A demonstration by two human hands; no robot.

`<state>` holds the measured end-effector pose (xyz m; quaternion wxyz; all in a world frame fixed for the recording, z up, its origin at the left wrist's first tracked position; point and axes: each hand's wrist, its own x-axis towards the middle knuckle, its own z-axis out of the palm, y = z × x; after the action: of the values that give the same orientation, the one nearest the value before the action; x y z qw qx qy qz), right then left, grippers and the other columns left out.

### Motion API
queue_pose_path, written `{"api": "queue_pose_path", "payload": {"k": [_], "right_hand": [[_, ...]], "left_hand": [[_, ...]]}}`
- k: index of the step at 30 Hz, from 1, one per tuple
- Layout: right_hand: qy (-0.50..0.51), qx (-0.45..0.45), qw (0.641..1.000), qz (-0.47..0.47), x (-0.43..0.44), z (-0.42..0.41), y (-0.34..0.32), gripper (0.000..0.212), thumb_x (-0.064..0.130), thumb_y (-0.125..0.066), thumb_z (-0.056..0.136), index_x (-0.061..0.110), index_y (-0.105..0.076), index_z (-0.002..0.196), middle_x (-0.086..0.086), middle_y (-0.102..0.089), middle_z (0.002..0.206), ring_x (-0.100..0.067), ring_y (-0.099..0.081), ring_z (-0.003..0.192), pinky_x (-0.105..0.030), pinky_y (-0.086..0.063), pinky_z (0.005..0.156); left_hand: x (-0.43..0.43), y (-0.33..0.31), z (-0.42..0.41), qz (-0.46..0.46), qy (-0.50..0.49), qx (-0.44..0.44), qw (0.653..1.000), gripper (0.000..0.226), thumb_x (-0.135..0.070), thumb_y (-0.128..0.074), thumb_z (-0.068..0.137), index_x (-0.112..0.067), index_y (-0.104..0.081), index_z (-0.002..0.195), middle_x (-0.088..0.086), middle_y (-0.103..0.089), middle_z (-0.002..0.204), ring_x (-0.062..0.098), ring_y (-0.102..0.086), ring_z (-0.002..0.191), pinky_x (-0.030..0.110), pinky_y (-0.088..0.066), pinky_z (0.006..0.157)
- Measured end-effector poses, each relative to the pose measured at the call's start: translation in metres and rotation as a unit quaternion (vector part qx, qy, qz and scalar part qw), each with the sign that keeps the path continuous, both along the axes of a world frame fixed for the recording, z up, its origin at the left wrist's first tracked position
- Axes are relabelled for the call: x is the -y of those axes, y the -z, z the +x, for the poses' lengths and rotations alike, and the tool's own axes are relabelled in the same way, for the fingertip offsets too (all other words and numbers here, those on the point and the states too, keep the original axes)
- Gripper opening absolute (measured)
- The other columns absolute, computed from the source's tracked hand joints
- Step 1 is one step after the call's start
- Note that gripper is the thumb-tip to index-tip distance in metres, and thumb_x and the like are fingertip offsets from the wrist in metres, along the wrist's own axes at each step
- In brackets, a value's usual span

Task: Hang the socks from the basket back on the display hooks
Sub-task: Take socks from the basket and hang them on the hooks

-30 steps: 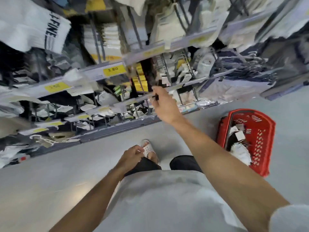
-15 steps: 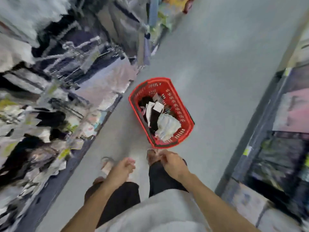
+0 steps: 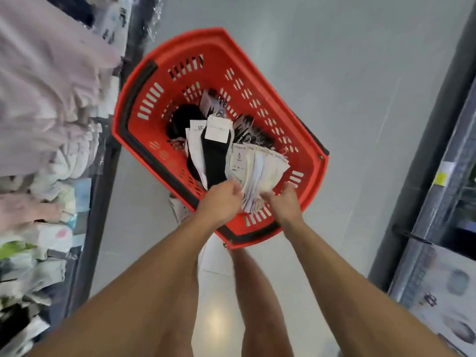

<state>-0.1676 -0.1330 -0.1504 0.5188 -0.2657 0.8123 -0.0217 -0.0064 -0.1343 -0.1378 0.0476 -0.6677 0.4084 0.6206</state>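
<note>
Left grip: my left grip [image 3: 220, 202] is curled round the near left edge of the fanned bundle of pale socks with paper cards [image 3: 257, 168]; my fingertips are tucked out of sight under it.
Right grip: my right grip [image 3: 286, 203] holds the same bundle at its near right edge, thumb on top, the other fingers mostly hidden behind the socks.
Socks: the bundle lies inside the red slotted plastic basket [image 3: 219, 55], at its near end, just beside a black pair of socks with a white card [image 3: 215, 161].
Underneath: more dark socks [image 3: 253, 134] are piled behind; how many, I cannot tell.
Basket: it stands on the grey floor [image 3: 347, 99]; my forearms cover its near rim.
Left display: the rack of packaged goods [image 3: 46, 99] is blurred and cut off by the edge; its hooks are too smeared to make out.
Right: a grey shelving unit [image 3: 450, 176] is only partly in frame.
Foot: a pale sandal [image 3: 180, 210] peeks from behind my left wrist.
</note>
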Motion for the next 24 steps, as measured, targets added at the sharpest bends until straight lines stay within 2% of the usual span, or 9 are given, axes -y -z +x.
{"api": "queue_pose_path", "payload": {"k": [4,7,9,13,16,18,20,22,24], "right_hand": [[0.057,-0.017,0.997,0.053,0.02,0.008,0.059,0.111,0.033,-0.085,0.075,0.0,-0.013,0.152,-0.017,-0.027,0.158,-0.034,-0.032,0.144,-0.047,-0.032,0.118],[0.138,-0.015,0.989,0.052,0.032,0.015,0.084,0.125,0.043,-0.085,0.072,0.003,0.001,0.154,-0.02,-0.02,0.161,-0.037,-0.03,0.145,-0.049,-0.031,0.118],[0.14,-0.044,0.989,0.027,0.034,0.022,0.093,0.123,0.049,-0.084,0.071,0.001,-0.005,0.152,-0.02,-0.033,0.155,-0.037,-0.038,0.14,-0.051,-0.034,0.115],[0.062,-0.1,0.992,-0.046,0.028,0.043,0.1,0.107,0.052,-0.082,0.071,0.006,-0.018,0.143,-0.015,-0.052,0.135,-0.033,-0.052,0.124,-0.047,-0.044,0.104],[-0.028,-0.128,0.99,-0.056,0.029,0.05,0.097,0.082,0.047,-0.077,0.078,0.011,-0.024,0.129,-0.008,-0.061,0.1,-0.033,-0.065,0.098,-0.046,-0.052,0.086],[-0.073,-0.159,0.983,-0.061,0.031,0.051,0.089,0.062,0.04,-0.072,0.083,0.019,-0.024,0.114,-0.004,-0.063,0.088,-0.033,-0.067,0.086,-0.05,-0.054,0.082],[-0.063,-0.171,0.98,-0.079,0.032,0.054,0.074,0.057,0.035,-0.069,0.084,0.027,-0.018,0.106,-0.007,-0.066,0.084,-0.032,-0.067,0.078,-0.052,-0.056,0.077],[-0.025,-0.168,0.979,-0.11,0.03,0.057,0.052,0.058,0.034,-0.068,0.081,0.027,-0.019,0.111,-0.01,-0.066,0.082,-0.033,-0.066,0.073,-0.053,-0.056,0.072],[0.011,-0.164,0.974,-0.158,0.028,0.055,0.021,0.061,0.038,-0.068,0.077,0.022,-0.025,0.117,-0.009,-0.065,0.084,-0.033,-0.066,0.073,-0.053,-0.056,0.07]], "left_hand": [[0.017,0.06,-0.011,-0.041,0.136,0.036,0.989,0.044,-0.022,-0.046,0.099,-0.012,-0.044,0.142,0.009,-0.043,0.147,0.031,-0.05,0.129,0.043,-0.042,0.106],[0.025,0.083,-0.011,-0.022,0.168,0.02,0.985,0.058,-0.019,-0.043,0.1,-0.013,-0.024,0.154,0.007,-0.025,0.161,0.031,-0.044,0.136,0.044,-0.038,0.11],[0.03,0.091,-0.009,0.002,0.158,-0.002,0.987,0.059,-0.016,-0.046,0.098,-0.014,-0.025,0.153,0.011,-0.032,0.157,0.031,-0.045,0.134,0.04,-0.039,0.108],[0.032,0.093,-0.003,0.032,0.164,-0.032,0.985,0.067,-0.013,-0.057,0.088,-0.014,-0.031,0.151,0.01,-0.052,0.143,0.029,-0.055,0.125,0.037,-0.047,0.101],[0.026,0.087,0.001,0.042,0.192,-0.054,0.979,0.065,-0.014,-0.06,0.088,-0.014,-0.034,0.148,0.008,-0.053,0.141,0.027,-0.055,0.126,0.039,-0.047,0.104],[0.025,0.082,0.002,0.045,0.196,-0.07,0.977,0.046,-0.015,-0.063,0.088,-0.016,-0.047,0.131,0.007,-0.058,0.13,0.029,-0.059,0.118,0.044,-0.05,0.099],[0.024,0.072,0.004,0.031,0.169,-0.081,0.982,0.027,-0.02,-0.067,0.086,-0.02,-0.053,0.109,0.005,-0.061,0.111,0.029,-0.063,0.104,0.046,-0.054,0.09],[0.022,0.056,0.005,0.001,0.118,-0.07,0.991,0.029,-0.024,-0.065,0.087,-0.023,-0.055,0.115,0.0,-0.061,0.105,0.027,-0.064,0.102,0.043,-0.054,0.089],[0.019,0.032,0.01,-0.021,0.02,-0.061,0.998,0.033,-0.025,-0.062,0.092,-0.029,-0.055,0.124,-0.005,-0.065,0.114,0.022,-0.063,0.109,0.037,-0.053,0.093]]}}
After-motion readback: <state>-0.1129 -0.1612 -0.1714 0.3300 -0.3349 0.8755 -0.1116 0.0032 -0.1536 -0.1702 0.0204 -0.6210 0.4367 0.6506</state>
